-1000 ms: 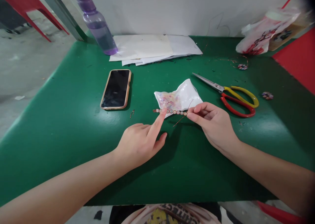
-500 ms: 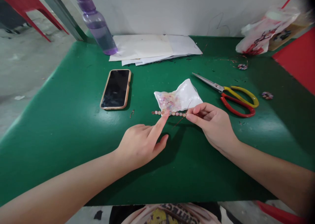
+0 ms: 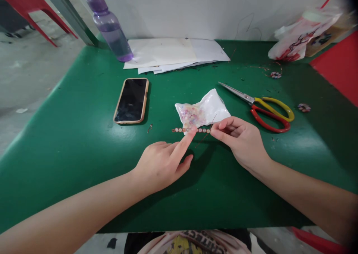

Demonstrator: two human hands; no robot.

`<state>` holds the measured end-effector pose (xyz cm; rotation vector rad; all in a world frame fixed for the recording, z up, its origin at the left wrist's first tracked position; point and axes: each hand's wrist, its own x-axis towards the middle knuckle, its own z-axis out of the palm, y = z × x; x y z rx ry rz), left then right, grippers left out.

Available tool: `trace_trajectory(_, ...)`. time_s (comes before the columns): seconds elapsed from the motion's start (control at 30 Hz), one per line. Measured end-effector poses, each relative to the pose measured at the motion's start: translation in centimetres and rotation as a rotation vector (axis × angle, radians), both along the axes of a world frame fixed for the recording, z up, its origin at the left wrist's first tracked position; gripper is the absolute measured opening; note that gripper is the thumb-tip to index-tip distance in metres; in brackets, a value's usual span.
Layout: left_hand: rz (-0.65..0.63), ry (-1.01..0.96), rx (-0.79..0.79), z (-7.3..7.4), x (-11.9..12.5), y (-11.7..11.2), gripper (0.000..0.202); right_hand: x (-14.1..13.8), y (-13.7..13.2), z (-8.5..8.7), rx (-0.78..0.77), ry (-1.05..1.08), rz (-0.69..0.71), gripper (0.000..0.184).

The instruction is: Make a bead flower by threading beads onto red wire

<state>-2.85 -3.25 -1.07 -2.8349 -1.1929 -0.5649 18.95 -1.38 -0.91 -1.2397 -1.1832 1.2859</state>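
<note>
A short strand of small pale and reddish beads on thin copper-coloured wire [image 3: 179, 130] lies level in front of me. My right hand [image 3: 237, 135] pinches its right end between thumb and fingertips, and loose wire sticks out there above and below. With the index finger stretched out, my left hand [image 3: 165, 161] touches the middle of the strand, covering a few beads; its thumb stands apart and the other fingers curl under. Just behind the strand is a small white plastic packet [image 3: 215, 105] with colourful beads showing through its clear left part.
Scissors [image 3: 251, 99] with yellow and red handles lie right of the packet, near two small beaded pieces [image 3: 304, 107]. A phone [image 3: 131, 100] rests at left. Behind stand a purple bottle [image 3: 113, 34], papers [image 3: 165, 53] and a bagged drink cup [image 3: 296, 38] on the green table [image 3: 69, 135].
My left index finger has slid slightly to the right along the bead strand. The strand sits a little lower, and my right hand keeps its pinch on the end.
</note>
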Motion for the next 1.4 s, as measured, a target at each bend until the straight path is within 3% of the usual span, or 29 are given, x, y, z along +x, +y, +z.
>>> trace_trajectory(1.27, -0.08, 0.06, -0.019, -0.3, 0.45, 0.03, 0.055, -0.57, -0.7, 0.31, 0.035, -0.13, 0.077, 0.019)
trace_trajectory(1.4, -0.141, -0.07, -0.008, 0.05, 0.18, -0.19, 0.055, -0.6, -0.74, 0.38, 0.043, -0.126, 0.076, 0.017)
